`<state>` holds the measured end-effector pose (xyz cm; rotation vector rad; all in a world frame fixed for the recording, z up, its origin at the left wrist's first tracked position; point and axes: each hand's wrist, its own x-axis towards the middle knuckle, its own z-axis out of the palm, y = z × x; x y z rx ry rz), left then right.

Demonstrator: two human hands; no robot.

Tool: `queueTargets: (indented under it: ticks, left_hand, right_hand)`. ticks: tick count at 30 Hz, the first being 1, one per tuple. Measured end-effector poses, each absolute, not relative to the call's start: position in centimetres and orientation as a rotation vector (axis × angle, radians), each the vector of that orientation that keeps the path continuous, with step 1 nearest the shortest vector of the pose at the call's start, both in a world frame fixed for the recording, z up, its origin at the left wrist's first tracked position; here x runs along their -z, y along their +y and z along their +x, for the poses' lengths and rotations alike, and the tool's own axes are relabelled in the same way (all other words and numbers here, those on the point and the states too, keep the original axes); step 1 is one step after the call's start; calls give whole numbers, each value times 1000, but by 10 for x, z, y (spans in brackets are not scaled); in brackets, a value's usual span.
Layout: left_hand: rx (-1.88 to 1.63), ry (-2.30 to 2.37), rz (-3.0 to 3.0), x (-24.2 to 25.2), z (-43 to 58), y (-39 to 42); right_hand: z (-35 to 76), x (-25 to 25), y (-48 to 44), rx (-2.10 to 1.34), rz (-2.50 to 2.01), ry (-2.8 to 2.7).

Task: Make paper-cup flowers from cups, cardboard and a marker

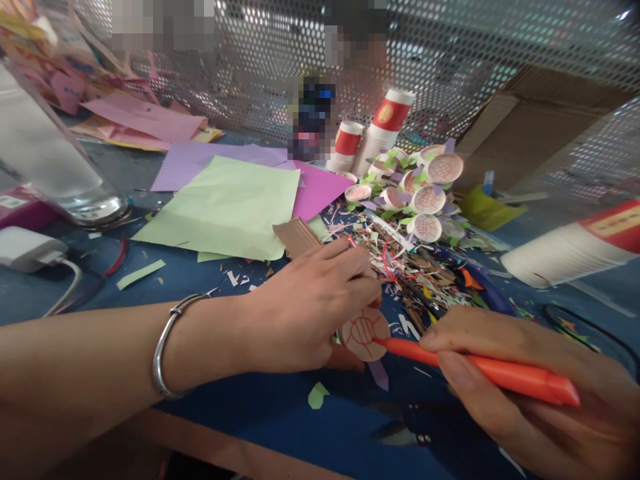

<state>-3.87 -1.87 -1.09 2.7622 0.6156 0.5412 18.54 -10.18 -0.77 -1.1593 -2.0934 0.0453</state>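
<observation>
My left hand (pixel 320 300), fingers curled down, grips a small paper cup bottom (pixel 367 333) by its far left side. Red lines are drawn on its round face, and a purple paper strip (pixel 379 375) sticks out below. In my right hand (pixel 525 380) is an orange-red marker pen (pixel 500 373), its tip touching the drawn face. A heart-shaped green paper scrap (pixel 318 395) lies just below the left hand. Behind the hands, a heap of similar cup bottoms (pixel 427 227) carries red lines and green and purple paper pieces.
Paper scraps (pixel 400 257) litter the blue table. Scissors (pixel 400 427) lie near its front edge. Green sheets (pixel 235 207), stacked cups (pixel 383 127), a lying cup stack (pixel 560 250), a water-filled glass (pixel 65 153), a white charger (pixel 30 249) and a perforated metal screen (pixel 260 73) surround the work.
</observation>
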Motion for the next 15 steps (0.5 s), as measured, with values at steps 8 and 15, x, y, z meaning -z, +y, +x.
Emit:
queueTargets:
  ticks: [8, 15]
  left_hand:
    - [-561, 575, 2791, 12, -39, -19]
    - [-533, 579, 2802, 10, -37, -20]
  right_hand:
    - [189, 14, -98, 38, -1067, -2129]
    - [190, 8, -94, 21, -1006, -2218]
